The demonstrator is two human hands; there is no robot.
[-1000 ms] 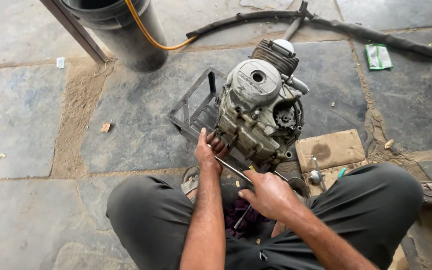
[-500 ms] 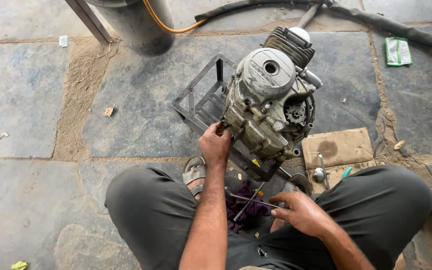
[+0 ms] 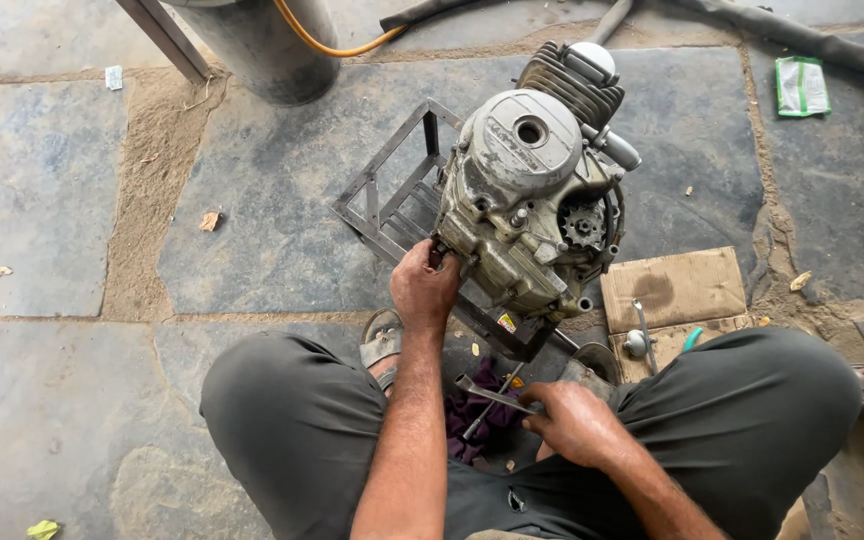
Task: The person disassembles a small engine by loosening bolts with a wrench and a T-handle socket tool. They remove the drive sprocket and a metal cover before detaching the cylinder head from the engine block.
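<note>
- We see the left hand (image 3: 424,290) pressed against the lower left edge of the engine (image 3: 532,200), fingers curled onto the casing there; the grip itself is partly hidden behind the knuckles.
- The engine sits tilted on a dark metal frame stand (image 3: 392,200) on the stone floor (image 3: 52,200), just ahead of our knees.
- The right hand (image 3: 574,422) is clenched around a metal wrench (image 3: 492,394), held low between the legs, well apart from the engine.
- A thin screwdriver (image 3: 482,412) lies on a purple rag (image 3: 477,425) just under the wrench.
- A cardboard piece (image 3: 674,288) lies right of the engine, with a small metal tool (image 3: 638,338) on it.
- 1 grey cylinder (image 3: 267,50) stands at the top, an orange hose (image 3: 337,45) curving beside it.
- A green packet (image 3: 802,86) lies at top right.
</note>
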